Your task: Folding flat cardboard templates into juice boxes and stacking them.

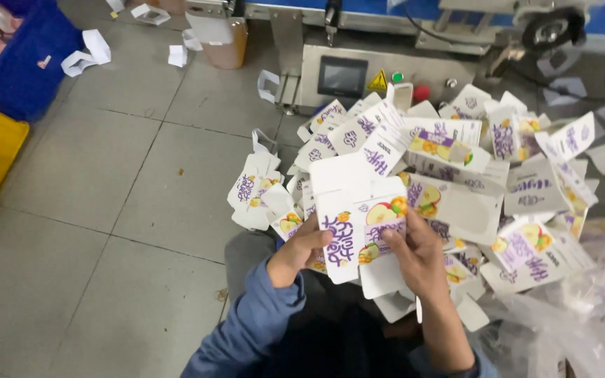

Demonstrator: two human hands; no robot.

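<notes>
Low in the frame's centre, both the left hand (307, 250) and right hand (416, 253) have fingers pinching opposite edges of a flat carton (358, 227) above the carton heap (470, 161).

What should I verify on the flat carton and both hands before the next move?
1. Left hand grips the flat carton at its left edge: ok.
2. Right hand on its right side: ok.
3. Carton raised above the carton pile: ok.
4. Carton undamaged: cannot tell.
5. Single carton, not a stack: cannot tell.
6. Plastic bag away from the hands: ok.
</notes>
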